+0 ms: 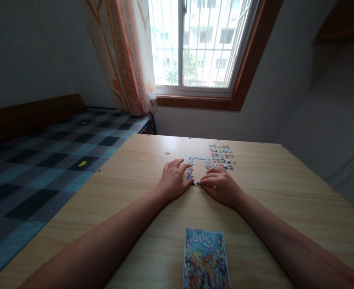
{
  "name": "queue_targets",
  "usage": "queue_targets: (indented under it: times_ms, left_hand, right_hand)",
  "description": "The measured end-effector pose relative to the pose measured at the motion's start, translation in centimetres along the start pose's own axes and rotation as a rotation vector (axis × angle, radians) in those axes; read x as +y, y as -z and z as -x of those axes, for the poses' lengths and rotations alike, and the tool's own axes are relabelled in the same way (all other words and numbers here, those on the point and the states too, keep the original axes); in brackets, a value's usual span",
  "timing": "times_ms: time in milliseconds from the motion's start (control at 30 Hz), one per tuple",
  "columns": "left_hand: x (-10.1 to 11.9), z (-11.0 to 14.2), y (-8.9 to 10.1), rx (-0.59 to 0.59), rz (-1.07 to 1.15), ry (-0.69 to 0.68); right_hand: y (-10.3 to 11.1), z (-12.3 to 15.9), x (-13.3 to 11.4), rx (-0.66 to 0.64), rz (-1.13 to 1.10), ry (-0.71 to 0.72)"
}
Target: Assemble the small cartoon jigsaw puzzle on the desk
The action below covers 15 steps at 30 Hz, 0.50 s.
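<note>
A rectangular border of joined jigsaw pieces (199, 157) lies on the table, with bare wood inside it. My left hand (173, 180) rests at its left side, fingers spread, the thumb touching the near left corner. At the near edge, my right hand (220, 185) has thumb and forefinger pinched on a small puzzle piece (198, 183), partly hidden by the fingertips. Part of the border's right side is covered by that hand. Several loose puzzle pieces (222, 151) lie in rough rows beyond my right hand.
A colourful picture card or box marked "Bluey" (207, 259) lies near me on the wooden table (135, 172). One separate puzzle piece (167, 153) sits beyond my left hand. Left of the table is a bed with a checked cover (56, 172); a barred window (205, 44) is ahead.
</note>
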<state>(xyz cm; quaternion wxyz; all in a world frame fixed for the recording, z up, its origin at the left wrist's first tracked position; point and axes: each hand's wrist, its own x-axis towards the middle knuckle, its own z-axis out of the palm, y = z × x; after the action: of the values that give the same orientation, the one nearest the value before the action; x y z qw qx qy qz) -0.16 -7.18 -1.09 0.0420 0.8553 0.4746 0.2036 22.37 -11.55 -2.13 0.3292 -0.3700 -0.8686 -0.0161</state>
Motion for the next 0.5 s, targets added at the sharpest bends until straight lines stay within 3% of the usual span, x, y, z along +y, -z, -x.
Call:
queue_targets:
  times_ms: [500]
  left_hand:
    - [0.14,-0.07,0.11,-0.029,0.061,0.025]
  right_hand:
    - [-0.13,0.05,0.16,-0.009,-0.013,0.005]
